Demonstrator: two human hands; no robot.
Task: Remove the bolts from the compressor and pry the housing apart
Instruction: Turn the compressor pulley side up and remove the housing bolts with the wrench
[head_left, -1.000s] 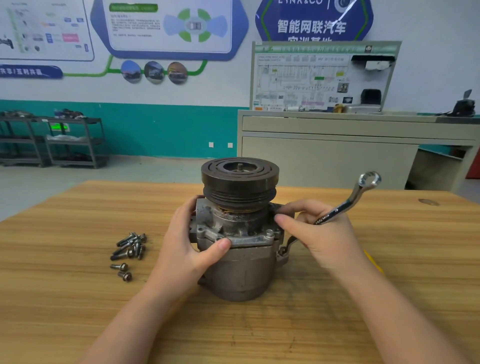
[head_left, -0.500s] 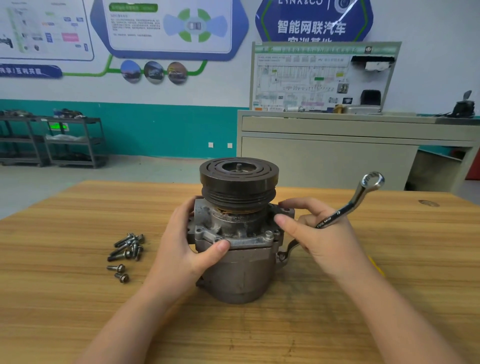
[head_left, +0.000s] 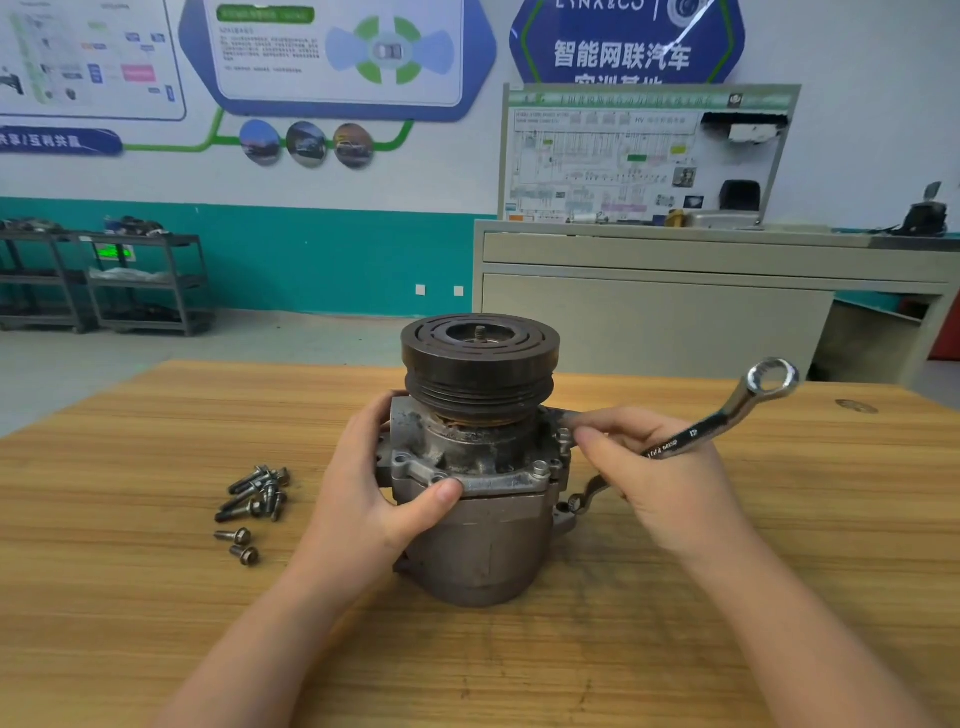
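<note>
Grey cast-metal compressor (head_left: 475, 499) — stands upright on the wooden table (head_left: 156, 597), pulley uppermost, long axis vertical. Left hand (head_left: 371, 501) grasps its left side, thumb pressed on the near flange. Right hand (head_left: 657, 480) clenches an offset ring wrench (head_left: 727, 415) (shank running up and to the right), lower ring end beside the housing seam on the right, forefingers reaching onto the flange. One bolt (head_left: 540, 469) remains seated on the flange, just left of those fingers; loose bolts (head_left: 254, 501) lie well apart, left.
</note>
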